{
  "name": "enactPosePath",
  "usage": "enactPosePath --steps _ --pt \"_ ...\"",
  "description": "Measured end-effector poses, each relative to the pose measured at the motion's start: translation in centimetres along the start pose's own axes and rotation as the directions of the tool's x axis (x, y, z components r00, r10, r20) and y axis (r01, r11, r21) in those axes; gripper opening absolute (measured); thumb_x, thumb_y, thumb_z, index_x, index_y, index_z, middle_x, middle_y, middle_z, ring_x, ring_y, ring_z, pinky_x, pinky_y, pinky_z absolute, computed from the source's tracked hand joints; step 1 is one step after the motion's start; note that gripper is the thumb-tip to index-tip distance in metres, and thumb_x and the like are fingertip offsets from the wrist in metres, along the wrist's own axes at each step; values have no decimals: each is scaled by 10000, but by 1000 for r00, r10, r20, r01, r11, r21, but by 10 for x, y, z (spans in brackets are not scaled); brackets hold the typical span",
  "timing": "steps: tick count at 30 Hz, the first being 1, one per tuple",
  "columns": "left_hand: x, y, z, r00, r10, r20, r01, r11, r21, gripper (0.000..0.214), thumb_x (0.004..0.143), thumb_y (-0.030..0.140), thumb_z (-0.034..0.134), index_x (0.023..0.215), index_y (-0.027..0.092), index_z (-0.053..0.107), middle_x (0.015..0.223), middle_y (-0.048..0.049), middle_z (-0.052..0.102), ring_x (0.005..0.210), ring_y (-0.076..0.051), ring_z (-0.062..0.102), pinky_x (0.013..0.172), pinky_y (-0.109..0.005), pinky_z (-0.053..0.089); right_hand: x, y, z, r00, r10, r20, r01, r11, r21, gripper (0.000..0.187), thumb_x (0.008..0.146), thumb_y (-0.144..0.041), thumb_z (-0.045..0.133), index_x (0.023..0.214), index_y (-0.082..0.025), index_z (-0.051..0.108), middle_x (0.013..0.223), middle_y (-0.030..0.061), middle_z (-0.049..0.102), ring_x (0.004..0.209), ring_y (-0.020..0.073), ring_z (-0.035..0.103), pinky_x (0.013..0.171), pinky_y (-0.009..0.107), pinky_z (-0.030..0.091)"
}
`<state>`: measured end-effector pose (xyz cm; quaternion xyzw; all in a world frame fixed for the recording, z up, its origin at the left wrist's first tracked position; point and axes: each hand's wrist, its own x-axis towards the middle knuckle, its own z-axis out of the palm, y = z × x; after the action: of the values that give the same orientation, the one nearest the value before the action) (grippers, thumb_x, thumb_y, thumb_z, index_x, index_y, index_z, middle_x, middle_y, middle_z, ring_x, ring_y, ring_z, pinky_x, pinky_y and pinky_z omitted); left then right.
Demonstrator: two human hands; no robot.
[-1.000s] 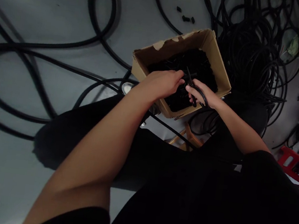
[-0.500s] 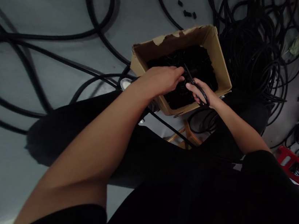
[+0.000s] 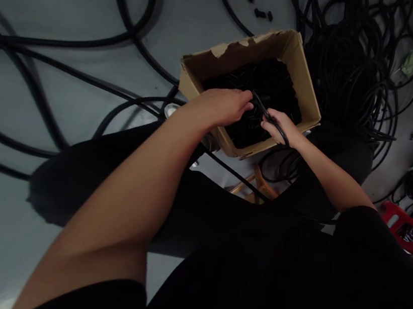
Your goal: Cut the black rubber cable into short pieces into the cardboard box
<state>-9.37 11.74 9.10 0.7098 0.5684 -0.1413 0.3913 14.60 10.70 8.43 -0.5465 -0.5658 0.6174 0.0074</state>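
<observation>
Left hand (image 3: 222,107): hovering over the open box, curling its fingers downward, fingertips meeting the dark tip of the tube between the two hands; impossible to tell whether actually pinching it.
Right hand (image 3: 282,126): closing loosely around a thin black rubber tube (image 3: 275,126), fingers wrapping it, thumb side facing the left hand.
Thin black rubber tube: crossing the right palm, poking out toward the left fingertips, hanging above the box's contents.
Torn brown cardboard box (image 3: 238,55): sitting on the grey floor (image 3: 12,210) just beyond the knees, directly under both hands.
Short black cut pieces (image 3: 273,79): piling up inside the box, filling most of it.
Tangled coil of black hose (image 3: 355,67): lying just beside the box's right wall.
Thick black floor hoses (image 3: 72,45): looping across the floor on the left, well apart from the hands.
Red plastic object (image 3: 405,229): lying at the far right edge.
</observation>
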Motion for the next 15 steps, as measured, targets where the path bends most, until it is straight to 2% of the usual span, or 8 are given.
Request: enactPosePath --steps 5,8,10,12,15 --pt "3 -8 2 1000 -8 27 8 1000 -6 556 1326 512 502 1723 228 769 1572 -209 877 1499 -426 840 1244 -461 630 2 15 0 999 -42 11 43 998 -55 250 1091 -267 768 994 -277 538 735 -84 521 638 131 528 598 229 416" --pt "7 -11 5 1000 9 13 -9 1000 -12 586 1323 487 472 1773 217 731 1569 -212 875 1509 -423 831 1260 -473 625 6 27 6 999 23 35 -24 999 34 249 1125 -282 761 1049 -295 524 735 -95 522 589 143 531 549 222 430" --pt "9 -10 6 999 28 -16 -29 999 -36 616 1312 487 478 1793 181 710 1550 -222 876 1513 -420 826 1269 -472 628 9 34 10 997 64 51 -70 989 128 226 1143 -291 740 1100 -304 518 771 -87 566 607 161 591 559 225 488" --pt "10 -6 5 999 37 -22 -38 997 -61 631 1300 493 499 1771 136 721 1537 -242 874 1510 -421 827 1277 -464 633 12 38 12 997 49 52 -58 982 180 221 1127 -276 744 1133 -305 525 838 -69 614 700 176 672 636 235 567" --pt "9 5 0 1000 16 19 -14 997 -78 613 1300 491 513 1707 105 761 1578 -265 857 1536 -428 822 1306 -454 626 14 41 10 998 -63 30 59 992 112 244 1079 -265 791 1160 -297 564 929 -48 634 877 187 708 806 262 625"
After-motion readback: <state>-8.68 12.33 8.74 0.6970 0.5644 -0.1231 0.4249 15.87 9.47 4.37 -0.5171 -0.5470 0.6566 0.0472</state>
